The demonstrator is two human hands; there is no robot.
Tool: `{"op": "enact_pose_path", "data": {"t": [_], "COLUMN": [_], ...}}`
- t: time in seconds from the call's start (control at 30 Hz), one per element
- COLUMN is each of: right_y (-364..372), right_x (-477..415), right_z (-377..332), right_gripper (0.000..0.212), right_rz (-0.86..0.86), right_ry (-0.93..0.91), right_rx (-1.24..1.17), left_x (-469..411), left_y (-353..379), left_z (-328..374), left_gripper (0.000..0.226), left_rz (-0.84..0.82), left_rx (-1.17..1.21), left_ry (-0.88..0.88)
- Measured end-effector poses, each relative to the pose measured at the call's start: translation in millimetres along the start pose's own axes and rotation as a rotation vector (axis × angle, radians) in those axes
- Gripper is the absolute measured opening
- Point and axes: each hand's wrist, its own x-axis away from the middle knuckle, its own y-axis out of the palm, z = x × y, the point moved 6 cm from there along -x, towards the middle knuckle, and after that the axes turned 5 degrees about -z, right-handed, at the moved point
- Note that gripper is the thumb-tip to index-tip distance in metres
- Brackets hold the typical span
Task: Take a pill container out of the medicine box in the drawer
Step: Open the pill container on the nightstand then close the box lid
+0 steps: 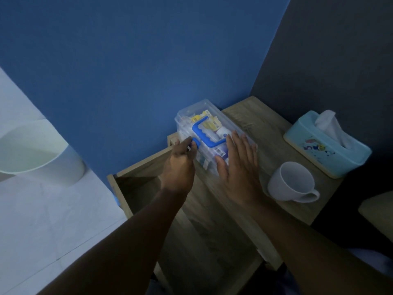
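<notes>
A clear plastic medicine box [191, 116] with a blue handle [205, 135] rests on the wooden bedside table top, against the blue wall. Packets and a white pill container [222, 131] show through its lid. My left hand [180, 165] pinches the box's near left end by the blue handle's base. My right hand [238, 167] lies flat, fingers spread, on the right side of the lid. The drawer [136, 188] stands pulled out below, its inside dark.
A white mug [291, 182] sits on the table top just right of my right hand. A light blue tissue box [327, 150] stands behind it. A pale bin [36, 150] is on the floor to the left.
</notes>
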Motion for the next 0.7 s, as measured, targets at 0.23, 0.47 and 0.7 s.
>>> {"op": "enact_pose_path", "data": {"t": [0.23,0.47,0.7], "right_y": [0,1,0], "right_x": [0,0,2], "right_z": [0,1,1], "right_gripper": [0.065,0.064,0.065], "right_rz": [0.015,0.019,0.001], "right_ry": [-0.008,-0.021,-0.019], "right_rx": [-0.001,0.001,-0.024], "left_x": [3,15,31], "left_y": [3,24,31], "left_z": [-4,6,2], "left_gripper": [0.045,0.064,0.052], "left_rz": [0.037,-0.112,-0.090], "left_rx": [-0.101,0.232,0.427], "left_ry": [0.048,-0.041,0.050]}}
